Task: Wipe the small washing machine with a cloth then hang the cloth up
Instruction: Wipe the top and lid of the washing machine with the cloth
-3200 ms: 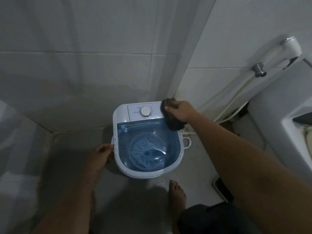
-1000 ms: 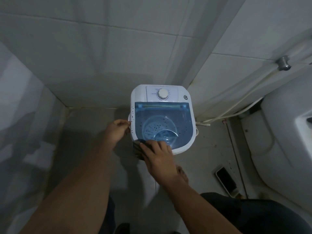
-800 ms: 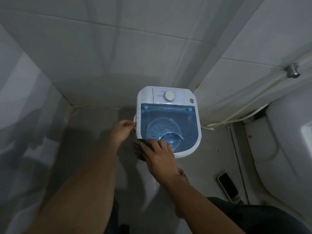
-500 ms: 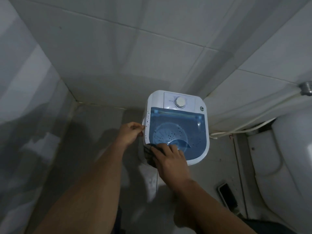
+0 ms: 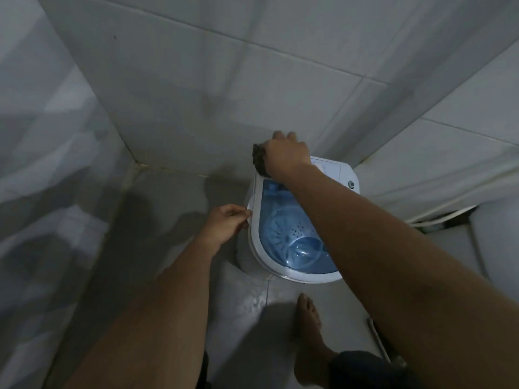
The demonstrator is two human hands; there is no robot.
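Wiping is under way at the far left corner of the washing machine (image 5: 283,265), which sits low on the floor in the centre right of the frame, tucked into the corner of the tiled walls (image 5: 196,80). Our right hand (image 5: 286,155) is curled over the dark cloth (image 5: 259,161), fingers pressed down around it so that only a bunched edge shows at the hand's left. Our left hand (image 5: 224,224) steadies the machine at its left rim, fingertips drawn together against the white edge; we cannot tell whether they pinch anything. The blue lid (image 5: 292,234) is shut under our right forearm. We judge the main risk to be the light machine sliding or tipping toward the wall if we push hard at that corner while the left hand only touches the rim. The cloth could also slip off behind the machine, and our bare foot (image 5: 309,318) stands just below on the floor (image 5: 168,197), which looks wet.
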